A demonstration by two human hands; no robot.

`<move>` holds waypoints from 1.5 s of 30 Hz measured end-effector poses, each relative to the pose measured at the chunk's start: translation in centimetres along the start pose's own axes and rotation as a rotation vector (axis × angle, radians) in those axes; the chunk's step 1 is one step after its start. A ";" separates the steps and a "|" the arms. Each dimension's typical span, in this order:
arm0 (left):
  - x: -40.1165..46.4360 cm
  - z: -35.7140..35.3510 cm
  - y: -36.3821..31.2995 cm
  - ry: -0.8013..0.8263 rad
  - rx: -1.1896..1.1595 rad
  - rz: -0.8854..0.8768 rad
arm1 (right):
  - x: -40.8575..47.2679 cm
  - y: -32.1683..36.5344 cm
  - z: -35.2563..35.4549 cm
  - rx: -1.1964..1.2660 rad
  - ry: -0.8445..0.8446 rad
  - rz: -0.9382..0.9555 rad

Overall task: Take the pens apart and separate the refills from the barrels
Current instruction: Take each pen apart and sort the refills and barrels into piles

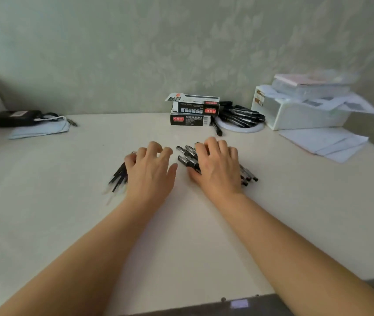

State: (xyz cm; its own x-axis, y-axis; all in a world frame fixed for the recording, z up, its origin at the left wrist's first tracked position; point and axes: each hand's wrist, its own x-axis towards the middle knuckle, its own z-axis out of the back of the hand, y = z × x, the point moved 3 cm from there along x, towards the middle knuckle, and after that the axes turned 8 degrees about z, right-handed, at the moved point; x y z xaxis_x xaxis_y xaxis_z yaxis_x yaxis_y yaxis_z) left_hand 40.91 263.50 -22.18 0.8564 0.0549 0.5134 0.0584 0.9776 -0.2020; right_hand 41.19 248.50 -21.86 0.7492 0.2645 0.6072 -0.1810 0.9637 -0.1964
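Tabletop (67, 213): refills (119, 176) under left fingers (136, 156), barrels (187, 156) under right.

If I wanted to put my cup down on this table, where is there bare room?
Bare table lies left of the refills under the left hand, up to the folded cloth. Another bare patch sits right of the barrels under the right hand, below the papers. The back right is crowded: pen boxes, piled pens, white bin.
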 end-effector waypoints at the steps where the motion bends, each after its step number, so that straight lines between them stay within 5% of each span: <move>1: -0.2 -0.1 0.0 -0.013 -0.019 0.007 | -0.1 0.1 0.1 -0.008 -0.016 0.008; 16: -1.1 0.2 -0.6 0.002 -0.144 0.080 | -0.6 0.3 -0.2 0.070 0.022 0.027; 25: -0.7 -0.1 -0.7 0.029 -0.182 0.052 | -0.3 0.4 0.3 0.155 -0.126 0.076; 30: -0.1 0.7 -1.5 0.095 -0.780 0.023 | -0.4 0.6 1.9 0.405 -0.330 0.102; 34: -0.1 2.3 -1.8 0.061 -1.124 -0.005 | -0.4 1.2 2.7 0.619 -0.303 0.203; 37: 0.0 2.7 -1.1 0.006 -0.925 -0.106 | -0.9 1.8 2.7 0.743 -0.239 0.316; 45: -0.2 0.6 0.3 0.158 -0.429 -0.140 | -1.2 1.3 -0.2 0.992 0.029 0.164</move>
State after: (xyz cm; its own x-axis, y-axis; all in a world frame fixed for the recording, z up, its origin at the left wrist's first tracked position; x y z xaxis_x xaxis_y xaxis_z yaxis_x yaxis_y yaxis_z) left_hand 40.45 263.93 -21.86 0.8908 -0.1359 0.4336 0.3572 0.7993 -0.4832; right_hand 40.21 249.42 -23.00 0.6798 0.4085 0.6090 -0.7227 0.5141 0.4619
